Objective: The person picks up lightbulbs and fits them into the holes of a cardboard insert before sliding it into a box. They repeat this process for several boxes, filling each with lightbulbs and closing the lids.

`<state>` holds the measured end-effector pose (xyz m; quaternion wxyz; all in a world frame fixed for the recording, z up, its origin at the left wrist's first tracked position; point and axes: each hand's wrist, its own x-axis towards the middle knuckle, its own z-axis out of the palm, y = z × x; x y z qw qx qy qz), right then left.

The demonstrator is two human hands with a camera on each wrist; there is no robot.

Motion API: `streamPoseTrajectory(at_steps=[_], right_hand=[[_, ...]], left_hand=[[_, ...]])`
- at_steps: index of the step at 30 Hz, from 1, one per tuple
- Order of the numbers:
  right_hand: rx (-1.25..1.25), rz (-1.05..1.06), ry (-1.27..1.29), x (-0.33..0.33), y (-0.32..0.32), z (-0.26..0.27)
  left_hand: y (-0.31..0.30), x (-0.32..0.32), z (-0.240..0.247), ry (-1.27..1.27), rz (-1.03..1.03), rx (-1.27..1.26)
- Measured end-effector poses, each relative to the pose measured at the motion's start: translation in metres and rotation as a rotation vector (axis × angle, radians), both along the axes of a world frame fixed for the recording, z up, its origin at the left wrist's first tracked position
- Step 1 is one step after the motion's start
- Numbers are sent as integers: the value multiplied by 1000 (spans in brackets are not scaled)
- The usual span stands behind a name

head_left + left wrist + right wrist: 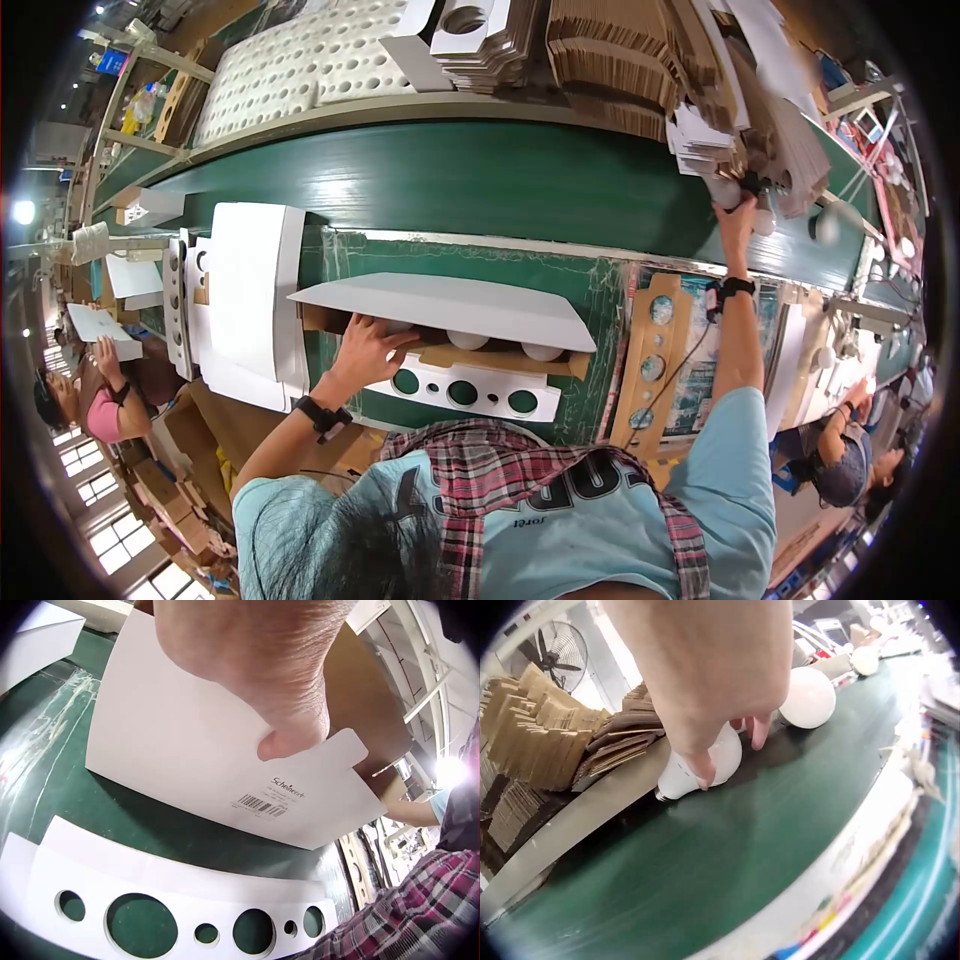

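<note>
My left hand (368,355) grips the front wall of a long white cardboard box (450,305), thumb outside and fingers reaching inside. Two white light bulbs (467,340) show in the box under its raised lid. The left wrist view shows printed text and a barcode (261,804) on the outer wall. In front lies a white cardboard insert (435,388) with round holes. Far to the right, my right hand (738,222) pinches a light bulb (681,778) low over the green conveyor belt (780,802). Another bulb (808,697) lies just beyond that hand.
Behind the belt stand stacked brown cardboard inserts (610,60) and a white foam tray (300,65) with holes. Closed white boxes (255,290) sit to my left. A brown holed insert (655,350) lies to the right. Other people work at both sides.
</note>
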<state>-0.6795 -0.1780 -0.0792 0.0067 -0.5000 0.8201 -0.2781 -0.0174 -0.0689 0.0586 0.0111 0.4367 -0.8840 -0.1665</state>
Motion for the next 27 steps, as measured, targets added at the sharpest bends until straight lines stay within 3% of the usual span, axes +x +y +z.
streamPoseTrajectory(at_steps=[3, 6, 7, 8, 11, 14, 18, 20, 23, 25, 27], right_hand=[[-223, 198, -80, 24, -3, -3], [-119, 43, -96, 51, -9, 6], [6, -10, -104, 43, -16, -17], [109, -110, -448, 67, -15, 12], [53, -150, -1158, 106, 10, 39], [-47, -10, -1775, 129, 47, 36], [-157, 273, -1979, 175, 129, 94], [-181, 429, -1952, 208, 166, 136], [-129, 750, -2134, 269, 203, 187], [-36, 802, -2115, 306, 226, 183], [28, 608, -2078, 350, 247, 197]], left_hand=[[-1, 0, 0, 25, -30, -65], [0, 3, -11, 73, -68, -101], [-1, 3, -8, 71, -81, -108], [-3, 1, -7, 93, -74, -118], [-2, -3, 2, 160, -106, -84], [0, -5, 20, 263, -124, -84], [12, -22, 56, 496, -124, -20], [18, -46, 85, 653, -73, 236], [26, -89, 112, 908, -84, 602], [30, -111, 108, 976, -189, 693], [45, -122, 110, 987, -152, 829]])
